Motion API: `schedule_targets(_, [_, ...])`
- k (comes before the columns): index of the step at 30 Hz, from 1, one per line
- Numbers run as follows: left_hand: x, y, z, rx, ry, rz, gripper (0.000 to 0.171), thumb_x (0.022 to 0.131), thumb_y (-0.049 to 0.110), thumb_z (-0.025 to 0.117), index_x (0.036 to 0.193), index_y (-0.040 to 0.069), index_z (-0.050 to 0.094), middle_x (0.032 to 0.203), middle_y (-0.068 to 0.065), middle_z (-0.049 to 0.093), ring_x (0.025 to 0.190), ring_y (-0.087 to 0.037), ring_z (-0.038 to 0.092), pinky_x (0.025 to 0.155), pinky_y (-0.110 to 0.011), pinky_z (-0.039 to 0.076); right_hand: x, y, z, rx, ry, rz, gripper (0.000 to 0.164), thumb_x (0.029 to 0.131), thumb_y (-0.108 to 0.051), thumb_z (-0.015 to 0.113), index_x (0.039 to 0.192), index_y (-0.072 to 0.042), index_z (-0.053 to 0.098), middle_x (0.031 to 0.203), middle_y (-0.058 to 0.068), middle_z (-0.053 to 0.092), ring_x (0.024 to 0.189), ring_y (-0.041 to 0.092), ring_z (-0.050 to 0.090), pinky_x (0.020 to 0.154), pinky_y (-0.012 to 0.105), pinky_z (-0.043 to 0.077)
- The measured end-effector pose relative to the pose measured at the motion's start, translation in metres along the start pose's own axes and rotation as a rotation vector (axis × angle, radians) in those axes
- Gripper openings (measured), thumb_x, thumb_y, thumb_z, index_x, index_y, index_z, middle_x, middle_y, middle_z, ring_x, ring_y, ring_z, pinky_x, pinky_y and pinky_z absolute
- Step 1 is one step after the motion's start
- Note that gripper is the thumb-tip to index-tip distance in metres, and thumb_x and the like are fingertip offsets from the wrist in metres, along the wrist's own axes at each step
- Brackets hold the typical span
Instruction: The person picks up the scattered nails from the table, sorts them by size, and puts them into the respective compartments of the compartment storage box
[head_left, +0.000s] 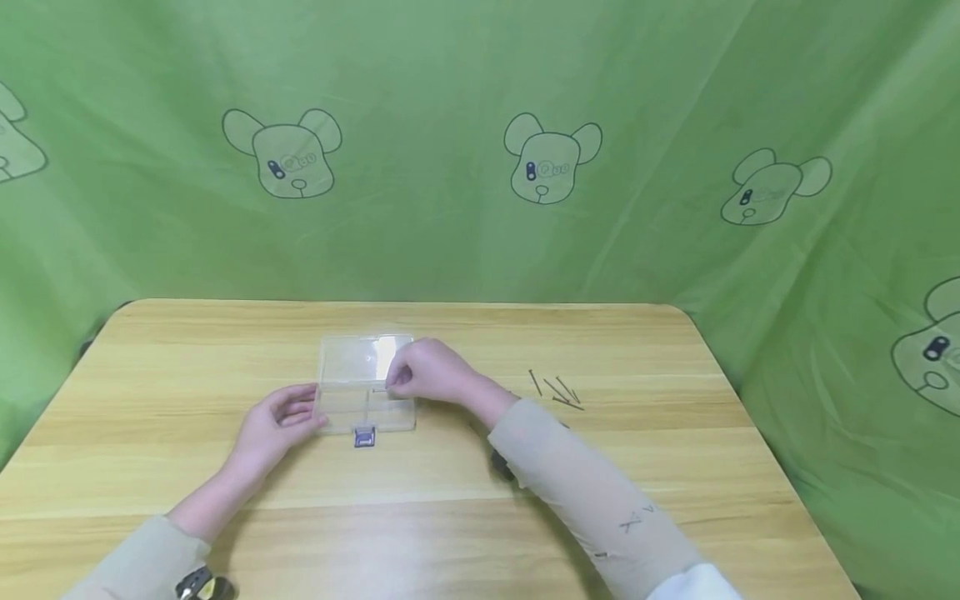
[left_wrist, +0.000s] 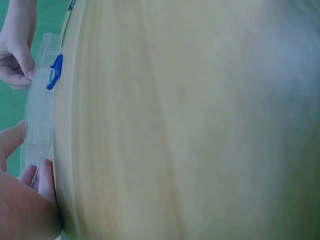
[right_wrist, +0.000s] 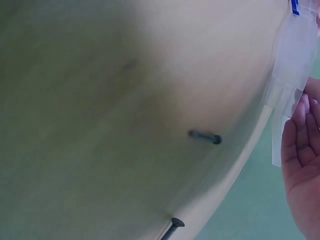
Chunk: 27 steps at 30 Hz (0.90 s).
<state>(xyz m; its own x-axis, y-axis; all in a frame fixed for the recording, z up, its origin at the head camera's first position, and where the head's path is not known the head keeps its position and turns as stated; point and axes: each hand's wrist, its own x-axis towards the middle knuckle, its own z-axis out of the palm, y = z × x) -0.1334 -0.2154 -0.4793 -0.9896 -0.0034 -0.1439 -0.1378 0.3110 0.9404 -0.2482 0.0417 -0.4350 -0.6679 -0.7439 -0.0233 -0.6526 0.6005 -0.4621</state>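
Observation:
A clear plastic compartment box (head_left: pixel 341 423) rests on the table with its lid (head_left: pixel 347 358) raised at the back and a blue latch (head_left: pixel 364 437) at the front. My left hand (head_left: pixel 273 425) grips the box's left end, thumb by the front corner and fingers along the side. Over the right rear compartment is my right hand (head_left: pixel 431 371), its thumb and fingertips pinched together. A small thin screw (head_left: pixel 378 390) shows at those fingertips, mostly covered by the hand. In the right wrist view, the right hand (right_wrist: pixel 305 150) has curled fingers at the box's end.
Several loose dark screws (head_left: pixel 557 389) lie on the wooden table (head_left: pixel 420 517), right of the box. Two screws (right_wrist: pixel 205 136) show in the right wrist view. A green curtain (head_left: pixel 435 242) hangs behind the table. Something dark (head_left: pixel 502 465) sits under the right forearm.

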Motion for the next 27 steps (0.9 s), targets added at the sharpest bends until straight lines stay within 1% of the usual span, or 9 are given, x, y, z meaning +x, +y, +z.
schedule_targets(1, [-0.0002,0.0002,0.0000,0.001,-0.001,0.001,0.066,0.097,0.008,0.076,0.153,-0.009,0.045,0.148,-0.033,0.057,0.127,-0.036,0.067,0.092,-0.005,0.055,-0.0001,-0.0007,0.0000,-0.013,-0.003,-0.001,0.009,0.095,-0.016,0.080,0.102,-0.013,0.083,0.102,0.001,0.082,0.093,0.012,0.074,0.087,0.017,0.060])
schedule_targets(3, [-0.0006,0.0009,0.0000,0.002,-0.002,0.001,0.067,0.097,0.009,0.076,0.153,-0.009,0.044,0.149,-0.033,0.056,0.129,-0.039,0.065,0.092,-0.004,0.054,-0.0001,-0.0022,-0.0001,-0.045,-0.008,-0.011,0.009,0.095,-0.017,0.080,0.103,-0.013,0.083,0.103,0.000,0.082,0.094,0.012,0.074,0.090,0.019,0.061])
schedule_targets(9, [-0.0007,0.0027,-0.0004,0.006,-0.003,0.000,0.067,0.097,0.008,0.076,0.153,-0.009,0.044,0.150,-0.033,0.055,0.129,-0.036,0.065,0.093,-0.004,0.054,-0.0011,-0.0042,0.0000,-0.145,-0.010,-0.059,0.008,0.097,-0.019,0.079,0.103,-0.016,0.084,0.104,-0.002,0.082,0.098,0.012,0.074,0.096,0.023,0.060])
schedule_targets(12, [-0.0006,0.0030,-0.0001,0.006,-0.004,-0.004,0.067,0.097,0.008,0.076,0.153,-0.009,0.044,0.150,-0.033,0.056,0.129,-0.037,0.065,0.093,-0.004,0.054,-0.0018,-0.0037,0.0008,-0.181,-0.002,-0.085,0.008,0.097,-0.019,0.078,0.102,-0.017,0.084,0.103,-0.003,0.082,0.098,0.011,0.074,0.097,0.024,0.060])
schedule_targets(15, [-0.0010,0.0034,0.0001,0.006,-0.003,-0.009,0.067,0.097,0.009,0.076,0.154,-0.008,0.044,0.149,-0.033,0.056,0.130,-0.039,0.064,0.092,-0.004,0.054,-0.0019,-0.0031,0.0016,-0.193,0.006,-0.092,0.008,0.097,-0.020,0.079,0.103,-0.017,0.084,0.104,-0.003,0.082,0.098,0.011,0.075,0.098,0.025,0.060])
schedule_targets(19, [-0.0011,0.0027,0.0004,0.006,-0.004,-0.012,0.067,0.097,0.009,0.076,0.154,-0.008,0.044,0.148,-0.033,0.057,0.131,-0.042,0.063,0.092,-0.004,0.054,-0.0021,-0.0021,0.0026,-0.162,0.005,-0.066,0.011,0.097,-0.022,0.080,0.105,-0.017,0.084,0.106,-0.003,0.082,0.099,0.011,0.075,0.099,0.024,0.060])
schedule_targets(24, [-0.0010,0.0020,0.0007,0.006,-0.002,-0.016,0.067,0.097,0.009,0.076,0.154,-0.008,0.044,0.148,-0.033,0.057,0.129,-0.038,0.066,0.092,-0.005,0.055,-0.0048,0.0003,0.0007,-0.060,0.010,-0.027,0.012,0.096,-0.021,0.080,0.106,-0.015,0.083,0.107,-0.001,0.082,0.100,0.013,0.074,0.098,0.025,0.060])
schedule_targets(27, [-0.0008,0.0020,0.0008,0.004,-0.001,-0.015,0.067,0.097,0.009,0.076,0.154,-0.008,0.044,0.148,-0.033,0.057,0.128,-0.035,0.066,0.092,-0.005,0.055,-0.0082,0.0034,-0.0042,0.012,0.038,0.006,0.012,0.095,-0.019,0.081,0.105,-0.014,0.083,0.108,0.000,0.081,0.102,0.014,0.074,0.099,0.025,0.060])
